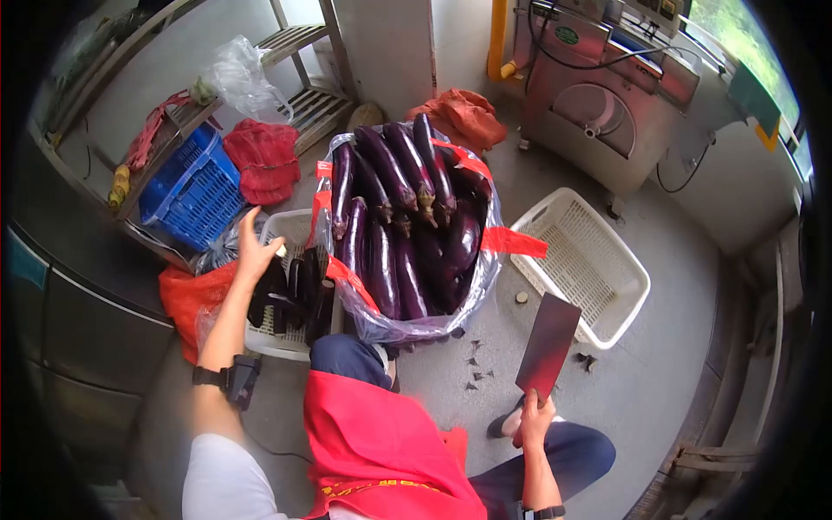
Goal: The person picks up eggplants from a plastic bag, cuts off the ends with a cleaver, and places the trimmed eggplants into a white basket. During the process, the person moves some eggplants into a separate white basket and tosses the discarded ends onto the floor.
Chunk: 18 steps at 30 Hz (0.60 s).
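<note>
My right hand (535, 422) is closed around the handle of a broad cleaver (549, 345), its blade pointing up and away from me. On the left, my left hand (255, 249) is raised with its fingers apart, above the left edge of a white basket (293, 227). A small pale piece (281, 251) shows beside its fingers; whether they touch it is unclear. Dark eggplants (303, 282) lie in that basket. Between my hands stands a large plastic-lined bag (373, 328) full of long purple eggplants (386, 260).
An empty white crate (626, 256) stands at the right, with a pale slice (522, 297) and several dark stem scraps (474, 361) on the floor nearby. A metal machine (607, 113) is behind. Blue baskets (192, 191) and a wooden rack (295, 39) occupy the left.
</note>
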### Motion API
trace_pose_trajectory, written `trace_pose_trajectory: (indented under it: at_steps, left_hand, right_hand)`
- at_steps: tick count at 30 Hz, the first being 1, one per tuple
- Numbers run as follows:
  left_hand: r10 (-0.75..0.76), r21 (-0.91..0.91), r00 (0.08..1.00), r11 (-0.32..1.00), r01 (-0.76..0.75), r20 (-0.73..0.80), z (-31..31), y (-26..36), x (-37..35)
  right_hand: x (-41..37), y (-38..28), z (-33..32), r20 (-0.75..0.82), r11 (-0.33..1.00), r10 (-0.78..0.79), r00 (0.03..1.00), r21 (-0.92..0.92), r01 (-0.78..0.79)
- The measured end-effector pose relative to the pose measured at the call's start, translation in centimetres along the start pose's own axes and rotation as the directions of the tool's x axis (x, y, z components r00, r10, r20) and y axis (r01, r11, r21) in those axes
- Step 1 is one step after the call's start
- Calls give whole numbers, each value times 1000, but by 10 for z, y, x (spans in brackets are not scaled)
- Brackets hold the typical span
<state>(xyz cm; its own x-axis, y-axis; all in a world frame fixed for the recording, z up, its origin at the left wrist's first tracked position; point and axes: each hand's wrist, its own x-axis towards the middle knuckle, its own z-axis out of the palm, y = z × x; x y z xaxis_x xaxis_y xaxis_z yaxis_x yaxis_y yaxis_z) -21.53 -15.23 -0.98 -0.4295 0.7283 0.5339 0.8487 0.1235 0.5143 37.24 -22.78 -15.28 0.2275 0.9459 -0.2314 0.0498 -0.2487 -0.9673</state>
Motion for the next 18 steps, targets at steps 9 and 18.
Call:
trace_pose_trajectory:
  at_steps: [9, 18]
  left_hand:
    - [-287, 644, 812, 752, -138, 508, 152, 64, 54]
    - [-252, 163, 772, 968, 192, 584, 119, 102, 63]
  right_hand:
    - [16, 14, 8, -3, 988, -41, 999, -150, 40]
    - [15, -9, 24, 24, 998, 43, 999, -40, -42]
